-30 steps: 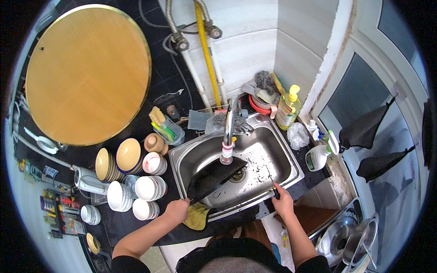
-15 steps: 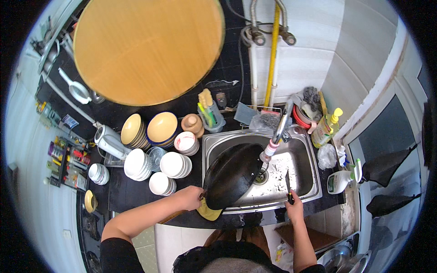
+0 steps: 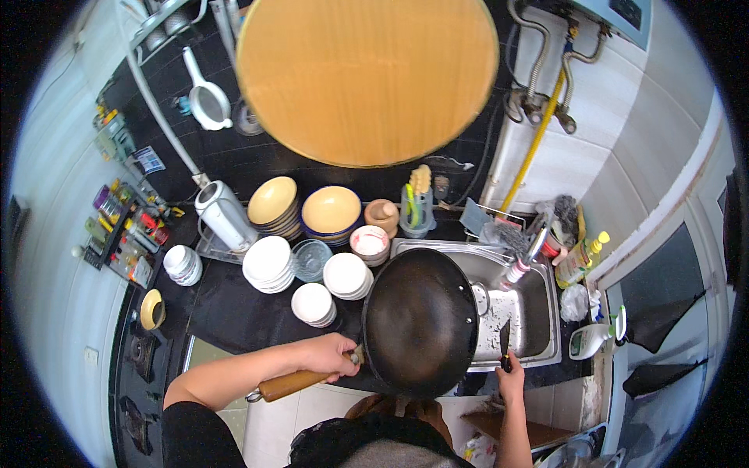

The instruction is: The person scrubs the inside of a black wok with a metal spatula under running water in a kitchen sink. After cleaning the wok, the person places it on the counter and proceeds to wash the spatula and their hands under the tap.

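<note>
A large black wok (image 3: 421,324) is held level over the left part of the sink and the counter's front edge, its dark inside facing up. My left hand (image 3: 331,357) is closed round the wok's handle close to the pan, and the wooden end of the handle (image 3: 292,384) sticks out to the left. My right hand (image 3: 511,382) grips a small knife by its dark handle. The narrow dark blade (image 3: 505,337) points away from me over the steel sink (image 3: 550,343). Dark scraps lie on the sink floor, under the faucet (image 3: 538,246).
Left of the wok stand stacks of white bowls (image 3: 269,264), a glass bowl (image 3: 312,260) and yellow bowls (image 3: 331,210). A round wooden board (image 3: 367,78) leans behind. To the right are a dish soap bottle (image 3: 581,261) and a white spray bottle (image 3: 587,342).
The wok has turned from tilted, underside showing, to level with its inside up, and has come nearer me. The yellow cloth-like piece under it is out of sight. The view has shifted left.
</note>
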`<control>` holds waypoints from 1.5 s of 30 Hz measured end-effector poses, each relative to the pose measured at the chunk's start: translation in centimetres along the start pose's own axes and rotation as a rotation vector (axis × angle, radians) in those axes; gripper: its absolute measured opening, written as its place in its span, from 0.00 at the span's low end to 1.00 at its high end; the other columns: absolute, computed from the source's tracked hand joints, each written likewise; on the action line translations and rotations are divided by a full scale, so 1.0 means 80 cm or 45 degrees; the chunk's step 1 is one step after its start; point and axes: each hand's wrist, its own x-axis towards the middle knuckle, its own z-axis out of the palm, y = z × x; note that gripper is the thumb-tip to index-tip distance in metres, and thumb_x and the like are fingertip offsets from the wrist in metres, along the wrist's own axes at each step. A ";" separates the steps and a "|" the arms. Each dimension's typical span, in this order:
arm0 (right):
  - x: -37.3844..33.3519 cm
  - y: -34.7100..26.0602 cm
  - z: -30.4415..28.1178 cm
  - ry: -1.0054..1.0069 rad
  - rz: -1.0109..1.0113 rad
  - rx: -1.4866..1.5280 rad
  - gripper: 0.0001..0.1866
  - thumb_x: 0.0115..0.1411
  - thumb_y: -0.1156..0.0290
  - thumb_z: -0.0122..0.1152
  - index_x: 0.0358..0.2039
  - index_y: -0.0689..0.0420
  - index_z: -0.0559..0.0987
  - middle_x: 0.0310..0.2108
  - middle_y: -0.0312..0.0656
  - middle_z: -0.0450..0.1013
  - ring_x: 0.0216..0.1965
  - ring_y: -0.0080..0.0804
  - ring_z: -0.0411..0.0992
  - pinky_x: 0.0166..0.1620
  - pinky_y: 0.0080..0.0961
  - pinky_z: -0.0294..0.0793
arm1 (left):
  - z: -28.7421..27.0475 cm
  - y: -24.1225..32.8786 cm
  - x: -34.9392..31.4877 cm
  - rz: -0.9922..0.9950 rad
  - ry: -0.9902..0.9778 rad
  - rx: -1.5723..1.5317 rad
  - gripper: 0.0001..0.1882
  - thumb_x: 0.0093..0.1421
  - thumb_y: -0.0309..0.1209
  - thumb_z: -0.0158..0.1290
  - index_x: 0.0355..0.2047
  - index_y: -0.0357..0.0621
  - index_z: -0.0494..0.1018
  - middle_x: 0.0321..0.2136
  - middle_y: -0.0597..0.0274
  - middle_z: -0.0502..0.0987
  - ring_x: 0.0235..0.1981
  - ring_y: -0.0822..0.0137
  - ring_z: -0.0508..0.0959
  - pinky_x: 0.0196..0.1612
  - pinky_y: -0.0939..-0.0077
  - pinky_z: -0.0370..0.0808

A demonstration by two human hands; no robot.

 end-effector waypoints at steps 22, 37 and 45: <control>-0.012 -0.232 0.174 -0.684 -0.745 0.106 0.28 0.46 0.85 0.51 0.51 0.61 0.64 0.41 0.39 0.69 0.37 0.22 0.66 0.41 0.16 0.64 | 0.185 -0.203 -0.280 0.238 1.065 -1.013 0.08 0.49 0.21 0.49 0.32 0.33 0.68 0.20 0.65 0.68 0.12 0.76 0.67 0.16 0.83 0.64; -0.142 -0.335 0.318 -0.905 -0.984 -0.208 0.27 0.43 0.79 0.58 0.48 0.55 0.68 0.40 0.46 0.70 0.43 0.41 0.67 0.47 0.28 0.65 | 0.014 -0.402 -0.272 0.080 1.312 -1.258 0.05 0.47 0.26 0.53 0.21 0.39 0.67 0.14 0.66 0.66 0.13 0.74 0.67 0.17 0.80 0.65; -0.164 -0.323 0.337 -0.744 -0.844 -0.318 0.27 0.43 0.80 0.57 0.48 0.53 0.69 0.39 0.44 0.70 0.42 0.38 0.68 0.47 0.25 0.64 | -0.075 -0.476 -0.242 0.243 1.162 -1.380 0.07 0.46 0.24 0.51 0.28 0.36 0.68 0.15 0.65 0.66 0.12 0.73 0.67 0.16 0.80 0.65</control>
